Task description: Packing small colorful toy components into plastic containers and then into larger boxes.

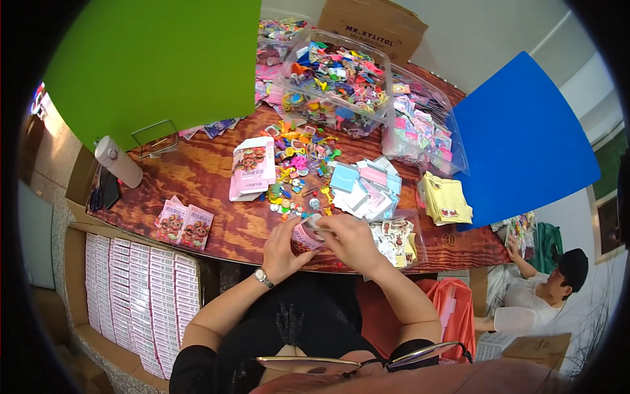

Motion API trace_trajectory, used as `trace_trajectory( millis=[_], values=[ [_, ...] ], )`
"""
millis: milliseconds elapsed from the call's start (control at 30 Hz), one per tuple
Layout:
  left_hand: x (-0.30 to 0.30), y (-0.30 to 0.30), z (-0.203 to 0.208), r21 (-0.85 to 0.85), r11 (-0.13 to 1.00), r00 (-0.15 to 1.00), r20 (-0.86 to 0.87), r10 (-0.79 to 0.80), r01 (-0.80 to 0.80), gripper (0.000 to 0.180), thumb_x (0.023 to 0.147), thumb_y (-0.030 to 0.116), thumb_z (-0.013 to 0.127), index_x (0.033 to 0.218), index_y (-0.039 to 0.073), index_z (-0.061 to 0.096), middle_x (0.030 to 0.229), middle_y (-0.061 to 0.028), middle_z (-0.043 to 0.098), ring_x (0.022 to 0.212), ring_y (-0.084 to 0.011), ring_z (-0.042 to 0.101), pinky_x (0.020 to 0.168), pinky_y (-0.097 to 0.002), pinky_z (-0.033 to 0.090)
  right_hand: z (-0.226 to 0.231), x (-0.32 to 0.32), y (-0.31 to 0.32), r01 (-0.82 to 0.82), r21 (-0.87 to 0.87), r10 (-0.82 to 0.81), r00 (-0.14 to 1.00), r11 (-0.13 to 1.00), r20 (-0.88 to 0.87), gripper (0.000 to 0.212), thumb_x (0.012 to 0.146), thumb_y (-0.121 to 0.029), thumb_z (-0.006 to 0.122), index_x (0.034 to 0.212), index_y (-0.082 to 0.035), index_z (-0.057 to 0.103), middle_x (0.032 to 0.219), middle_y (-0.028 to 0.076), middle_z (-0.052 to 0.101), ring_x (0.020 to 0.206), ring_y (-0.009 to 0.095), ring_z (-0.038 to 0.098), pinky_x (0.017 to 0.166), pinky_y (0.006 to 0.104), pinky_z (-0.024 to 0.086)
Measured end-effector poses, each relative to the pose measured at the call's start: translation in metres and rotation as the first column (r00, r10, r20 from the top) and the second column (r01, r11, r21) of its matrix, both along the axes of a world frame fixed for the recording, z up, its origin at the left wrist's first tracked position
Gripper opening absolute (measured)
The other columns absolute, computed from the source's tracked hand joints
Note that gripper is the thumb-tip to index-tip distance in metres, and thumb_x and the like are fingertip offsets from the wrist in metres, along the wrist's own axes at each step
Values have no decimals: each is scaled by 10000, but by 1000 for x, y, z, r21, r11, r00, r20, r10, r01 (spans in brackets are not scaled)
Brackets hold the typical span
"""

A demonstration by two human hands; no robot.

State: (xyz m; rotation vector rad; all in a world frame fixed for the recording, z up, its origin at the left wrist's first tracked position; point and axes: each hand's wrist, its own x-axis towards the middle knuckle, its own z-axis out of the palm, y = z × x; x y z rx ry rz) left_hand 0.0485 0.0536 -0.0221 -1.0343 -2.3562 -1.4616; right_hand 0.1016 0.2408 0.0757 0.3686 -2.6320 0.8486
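Note:
Low over the table's near edge, my left hand is wrapped round a small pink printed box. My right hand meets it from the right, fingers pinched together at the box's upper end. A small pale piece shows at that end, but its kind is too small to tell. Just beyond my hands lies a loose pile of small colourful plastic toys. Right of the pile are pale blue, pink and white cards. Small printed stickers or cards lie close by my right hand.
Flattened pink boxes lie left of the toys. Two pink boxes, a white bottle and clear bins of trinkets share the table. Yellow packets sit right. A carton holds stacked boxes. Another person works at right.

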Motion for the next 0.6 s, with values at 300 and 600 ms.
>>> trace_trajectory(
  millis=[300,600],
  values=[
    [-5,-8,-2,116,991,998,-11,63,-61,1020,661,270,929,1485,94,354,1209,-191,604,1055,-369,633,834,-448,546,-6,14,-14,79,7,-76,978,997,-192,357,799,-63,802,1137,-47,688,1188,155,665,992,314,676,789,376,567],
    [-2,-12,-7,116,992,999,-6,-46,47,870,654,213,942,1327,127,398,1141,-153,605,953,-327,675,784,-414,563,-31,18,-22,-28,-145,27,1000,989,-9,311,879,-36,743,1183,-25,677,1057,141,671,824,242,701,710,312,563]
  ],
)
